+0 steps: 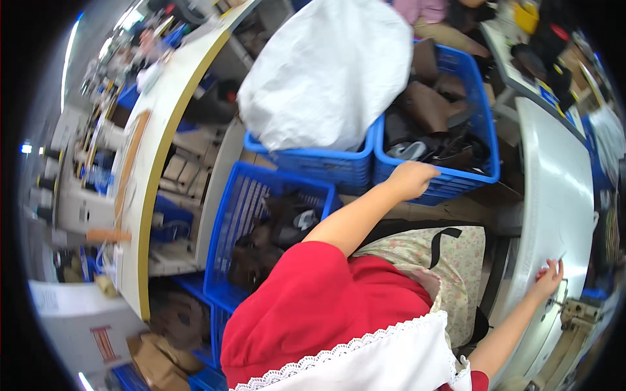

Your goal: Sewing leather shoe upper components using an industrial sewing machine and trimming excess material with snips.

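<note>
My left hand (414,180) is closed over the near rim of a blue plastic crate (490,124). Brown leather-like pieces (430,107) fill that crate, with a grey-and-black item (409,151) near its front. Off to the right, my right hand (549,279) is above a white work table (554,169), its fingers curled together. A thin, pointed metal-looking tool sticks out from them, too small to name. Just below that hand is the metal head of a sewing machine (579,313).
A large white sack (326,72) rests on another blue crate (313,163). Nearer left stands a blue crate (218,241) with dark pieces. A yellow-edged table (166,111) runs along the left. A person (427,13) sits beyond the crates.
</note>
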The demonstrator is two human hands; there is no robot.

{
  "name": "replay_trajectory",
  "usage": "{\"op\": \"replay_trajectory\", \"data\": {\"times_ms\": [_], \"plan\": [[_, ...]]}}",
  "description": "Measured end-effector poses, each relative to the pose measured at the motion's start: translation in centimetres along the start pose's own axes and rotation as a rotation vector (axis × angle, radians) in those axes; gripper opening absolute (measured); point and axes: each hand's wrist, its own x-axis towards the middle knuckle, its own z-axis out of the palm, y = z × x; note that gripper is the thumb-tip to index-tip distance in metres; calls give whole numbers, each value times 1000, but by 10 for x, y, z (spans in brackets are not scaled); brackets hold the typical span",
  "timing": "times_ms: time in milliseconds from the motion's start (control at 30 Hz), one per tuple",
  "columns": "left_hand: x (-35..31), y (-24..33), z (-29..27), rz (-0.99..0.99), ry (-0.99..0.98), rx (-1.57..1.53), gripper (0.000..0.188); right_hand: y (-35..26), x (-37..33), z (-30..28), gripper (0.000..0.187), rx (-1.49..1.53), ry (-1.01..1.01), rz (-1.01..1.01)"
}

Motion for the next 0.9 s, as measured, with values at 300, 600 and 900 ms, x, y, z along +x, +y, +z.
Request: {"op": "replay_trajectory", "data": {"times_ms": [300,600,900], "plan": [[-391,-104,-52,-1641,203,6,38,19,56,-33,34,-88,0,68],[-449,-208,60,-2208,857,-672,39,-3,67,-88,42,-533,2,166],[-448,-261,48,-2107,1362,-880,26,-38,13,-28,40,-619,13,134]]}}
